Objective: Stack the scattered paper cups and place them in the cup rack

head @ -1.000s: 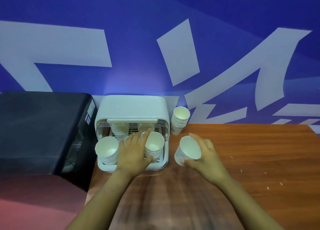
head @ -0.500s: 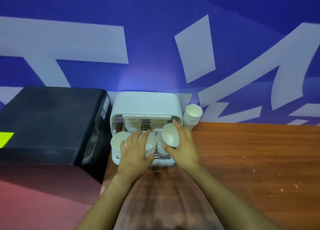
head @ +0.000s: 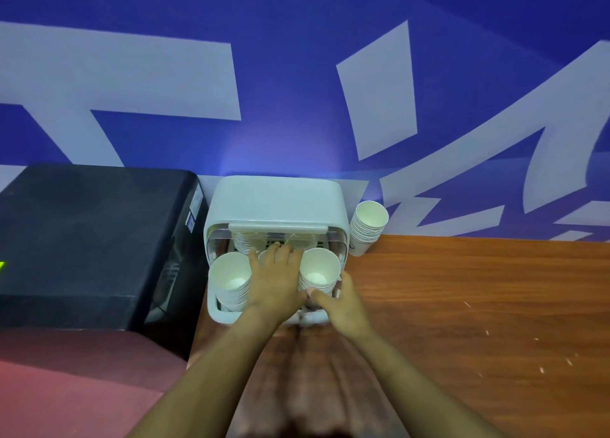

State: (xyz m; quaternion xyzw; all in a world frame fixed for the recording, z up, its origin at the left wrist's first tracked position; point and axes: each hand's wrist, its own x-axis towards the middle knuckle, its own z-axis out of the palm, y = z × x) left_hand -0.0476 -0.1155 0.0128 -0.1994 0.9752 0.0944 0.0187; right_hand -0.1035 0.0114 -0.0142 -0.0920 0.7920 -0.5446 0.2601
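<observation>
Now our left hand [head: 275, 284] rests flat, fingers relaxed, over the middle cup stack in the cup rack [head: 276, 206] at frame centre; our right hand [head: 341, 300] grips the right cup stack [head: 319, 271] there.

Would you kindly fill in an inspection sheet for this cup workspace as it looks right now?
Surface: wooden table, a few pale specks on its right part.
Job's things: white cup rack, open at the front, cup stacks inside; left stack; right stack; one loose stack on the table beside the rack.
Clutter: nothing seen.
Hands: left hand rests over the middle cups; right hand holds the right stack's side.
Cables: nothing seen.
Surroundings: black box left of the rack; blue wall behind.
</observation>
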